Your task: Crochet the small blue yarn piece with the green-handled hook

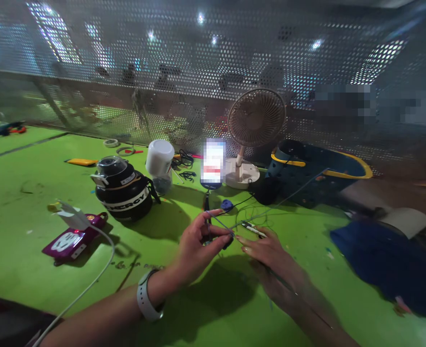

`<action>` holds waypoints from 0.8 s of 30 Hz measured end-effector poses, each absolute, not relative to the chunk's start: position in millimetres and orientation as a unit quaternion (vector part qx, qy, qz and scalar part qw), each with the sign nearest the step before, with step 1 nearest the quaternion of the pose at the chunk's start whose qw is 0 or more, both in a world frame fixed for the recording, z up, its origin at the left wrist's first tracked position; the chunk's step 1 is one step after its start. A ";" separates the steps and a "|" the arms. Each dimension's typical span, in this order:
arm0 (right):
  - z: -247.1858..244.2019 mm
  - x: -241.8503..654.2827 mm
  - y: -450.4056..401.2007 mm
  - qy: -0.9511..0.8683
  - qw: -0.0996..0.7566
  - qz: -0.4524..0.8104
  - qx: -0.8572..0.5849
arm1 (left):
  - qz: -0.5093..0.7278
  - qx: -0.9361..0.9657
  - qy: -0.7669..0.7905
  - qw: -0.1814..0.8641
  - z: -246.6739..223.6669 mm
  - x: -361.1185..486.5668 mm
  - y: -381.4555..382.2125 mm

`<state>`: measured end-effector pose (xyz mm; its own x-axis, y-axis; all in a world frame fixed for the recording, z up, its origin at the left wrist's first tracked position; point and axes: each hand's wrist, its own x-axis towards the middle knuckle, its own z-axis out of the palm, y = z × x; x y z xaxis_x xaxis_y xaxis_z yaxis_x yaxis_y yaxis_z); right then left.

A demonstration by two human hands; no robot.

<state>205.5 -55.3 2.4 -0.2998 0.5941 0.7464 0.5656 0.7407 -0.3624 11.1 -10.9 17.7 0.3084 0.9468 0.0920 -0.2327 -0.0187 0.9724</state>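
Over the green table (155, 284), my left hand (202, 243) pinches a small dark knitted piece (228, 241) between thumb and fingers, and blue-grey yarn (218, 220) runs over its raised index finger. My right hand (267, 253) is closed close beside the piece, its fingertips nearly touching it. A thin needle or cable (288, 286) passes from this hand along the forearm. Near its fingers is a white and black pen-like tool (253, 229); whether it is held is unclear. The yarn stretches right toward a dark blue basket (307, 185).
A lit phone (213, 164) stands ahead, beside a fan (242, 168). On the left are a black jug (126, 193), a white-topped container (160, 159) and a purple power strip (70, 241) with a white cable. Dark blue cloth (382, 265) lies right.
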 end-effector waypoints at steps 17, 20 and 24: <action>3.8 203.2 -54.7 -0.793 0.505 0.025 -0.339 | 0.484 0.441 0.301 0.693 17.7 12.6 -11.4; 6.6 202.9 -57.2 -0.796 0.495 0.036 -0.347 | 0.483 0.451 0.302 0.687 16.3 13.0 -11.4; 7.3 202.0 -57.7 -0.791 0.499 0.040 -0.350 | 0.486 0.466 0.308 0.672 14.9 13.0 -11.2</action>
